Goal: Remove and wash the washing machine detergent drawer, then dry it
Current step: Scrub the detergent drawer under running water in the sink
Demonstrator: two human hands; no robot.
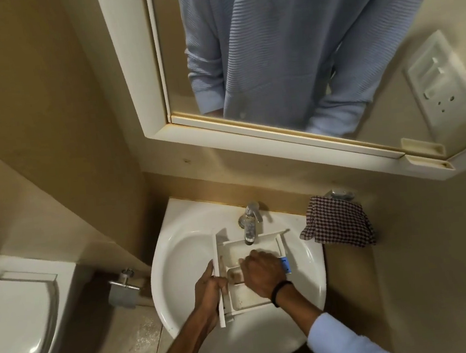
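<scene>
A white detergent drawer [247, 297] with stained compartments lies across the basin of the white sink [178, 268], under the chrome tap [249, 223]. My left hand [210, 286] grips the drawer's front panel on the left side. Over the middle compartments, my right hand [260, 274] has its fingers curled down into the drawer; what they hold, if anything, is hidden. A blue plastic piece [286, 265] of the drawer shows just right of that hand. I cannot tell whether water runs from the tap.
A checked cloth [337, 223] hangs on the wall to the right of the sink. A toilet [17, 328] stands at the left, with a paper holder [123, 288] between it and the sink. Above the sink hangs a framed mirror [271, 57].
</scene>
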